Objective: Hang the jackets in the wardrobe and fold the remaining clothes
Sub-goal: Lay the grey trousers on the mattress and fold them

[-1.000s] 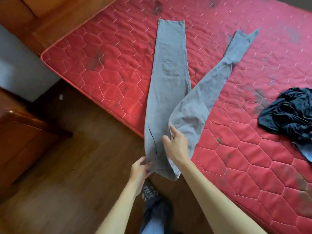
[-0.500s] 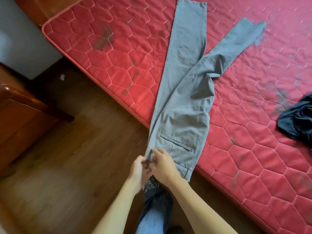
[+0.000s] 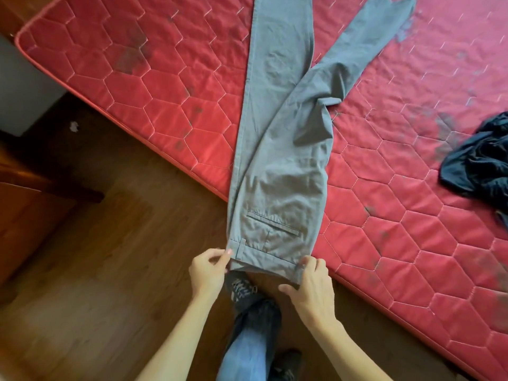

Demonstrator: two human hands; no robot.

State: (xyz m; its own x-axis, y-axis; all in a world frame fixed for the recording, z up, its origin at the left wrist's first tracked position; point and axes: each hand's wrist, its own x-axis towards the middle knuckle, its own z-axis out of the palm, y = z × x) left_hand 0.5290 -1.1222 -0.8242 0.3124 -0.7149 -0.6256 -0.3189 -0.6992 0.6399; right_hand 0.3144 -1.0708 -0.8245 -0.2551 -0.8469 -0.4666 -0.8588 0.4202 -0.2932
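Observation:
A pair of grey trousers [image 3: 277, 166] lies lengthwise on the red quilted mattress [image 3: 170, 86], folded at the seat so one leg lies partly over the other, back pocket up. The waistband hangs past the mattress's near edge. My left hand [image 3: 209, 268] pinches the waistband's left corner. My right hand [image 3: 310, 281] grips its right corner by a belt loop. The upper leg veers off to the right toward the far end, with a crease at mid-length.
A crumpled dark navy garment [image 3: 481, 158] sits on the mattress at the right edge. Wooden floor [image 3: 96, 270] lies below, with wooden furniture [image 3: 24, 204] at the left. My jeans leg and shoes [image 3: 247, 325] stand under the waistband.
The trousers' halves were brought together at the seat and waistband. My hands, first close together at the waist, have spread apart to its two corners, pulling it flat.

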